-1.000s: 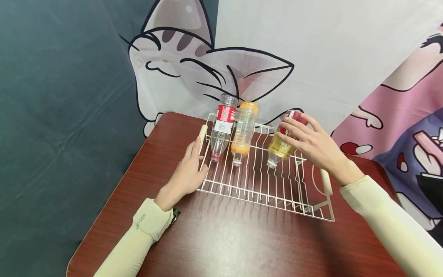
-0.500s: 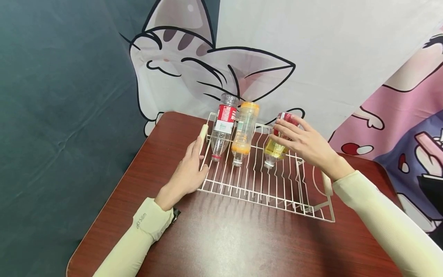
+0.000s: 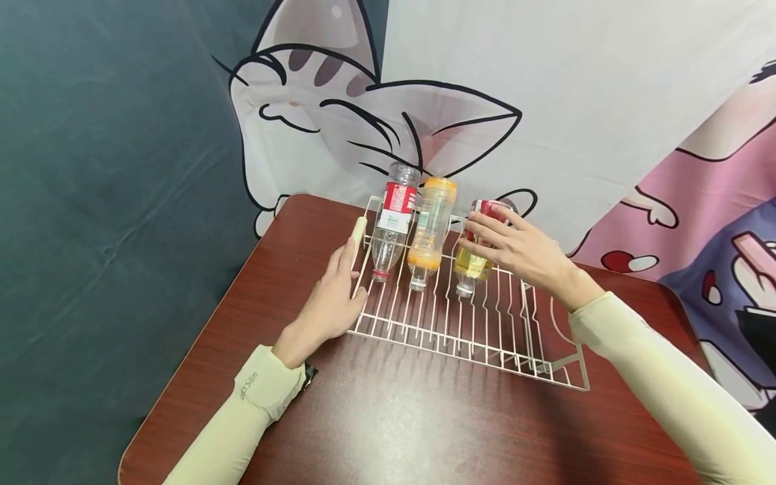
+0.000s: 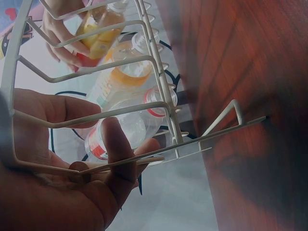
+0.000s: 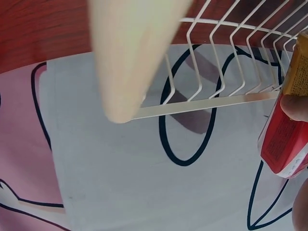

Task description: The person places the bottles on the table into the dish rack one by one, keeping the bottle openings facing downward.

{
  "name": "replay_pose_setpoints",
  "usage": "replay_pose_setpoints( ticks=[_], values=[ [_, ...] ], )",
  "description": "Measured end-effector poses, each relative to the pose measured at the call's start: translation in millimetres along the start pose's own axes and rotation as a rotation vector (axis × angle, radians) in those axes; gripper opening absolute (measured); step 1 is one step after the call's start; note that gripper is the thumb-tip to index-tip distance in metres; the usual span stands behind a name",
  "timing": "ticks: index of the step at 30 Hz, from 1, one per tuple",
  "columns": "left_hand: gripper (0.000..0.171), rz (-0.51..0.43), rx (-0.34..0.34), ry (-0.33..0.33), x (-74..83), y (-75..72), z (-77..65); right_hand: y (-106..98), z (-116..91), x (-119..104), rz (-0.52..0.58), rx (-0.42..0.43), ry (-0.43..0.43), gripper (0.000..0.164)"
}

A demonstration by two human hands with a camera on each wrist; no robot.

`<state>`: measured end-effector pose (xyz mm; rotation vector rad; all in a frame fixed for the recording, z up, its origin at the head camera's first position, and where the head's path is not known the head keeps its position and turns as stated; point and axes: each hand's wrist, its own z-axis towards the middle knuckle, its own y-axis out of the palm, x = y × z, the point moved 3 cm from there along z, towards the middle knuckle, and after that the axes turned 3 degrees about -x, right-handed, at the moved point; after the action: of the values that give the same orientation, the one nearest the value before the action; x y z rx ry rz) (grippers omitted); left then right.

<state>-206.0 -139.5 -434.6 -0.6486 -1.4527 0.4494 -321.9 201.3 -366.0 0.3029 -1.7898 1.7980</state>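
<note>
My left hand point(image 3: 330, 300) holds the cream side handle point(image 3: 360, 231) of a white wire dish rack point(image 3: 467, 360). Its fingers curl about the rack's end in the left wrist view. The right hand point(image 3: 527, 259) grips an upside-down plastic bottle point(image 3: 475, 263) with a red and yellow label, neck low among the rack's wires. To its left, two more bottles lean neck-down in the rack: a clear one with a red label point(image 3: 397, 202) and a clear one with orange bands point(image 3: 432, 219). Part of the gripped bottle's red label point(image 5: 284, 144) shows in the right wrist view.
The rack stands on a dark red wooden table point(image 3: 388, 431), against a cloth backdrop point(image 3: 461, 54) printed with a cartoon cat. The rack's other handle point(image 5: 134, 53) looms blurred in the right wrist view. Bare wire slots lie right of the gripped bottle.
My right hand has carried the red and yellow bottle leftward and slightly down, nearer the orange-banded bottle, and it stands more upright. The left hand stays on the handle.
</note>
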Motion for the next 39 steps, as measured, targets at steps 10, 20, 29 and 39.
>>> replay_pose_setpoints(
  ticks=[10,20,29,39],
  values=[
    [0.094,0.015,0.001,-0.002,-1.0,0.6,1.5,6.3,12.0,-5.8,-0.012,-0.065,-0.028,0.080],
    [0.094,0.000,0.006,0.009,0.3,0.4,1.8,10.2,13.9,-9.5,0.018,-0.091,-0.036,0.088],
    [0.095,0.002,0.003,0.003,-0.7,0.0,0.8,15.1,19.4,-11.8,0.030,-0.085,-0.040,0.076],
    [0.094,0.005,0.007,0.001,-1.2,0.4,1.0,15.5,21.0,-12.5,0.030,-0.092,-0.036,0.071]
  ],
)
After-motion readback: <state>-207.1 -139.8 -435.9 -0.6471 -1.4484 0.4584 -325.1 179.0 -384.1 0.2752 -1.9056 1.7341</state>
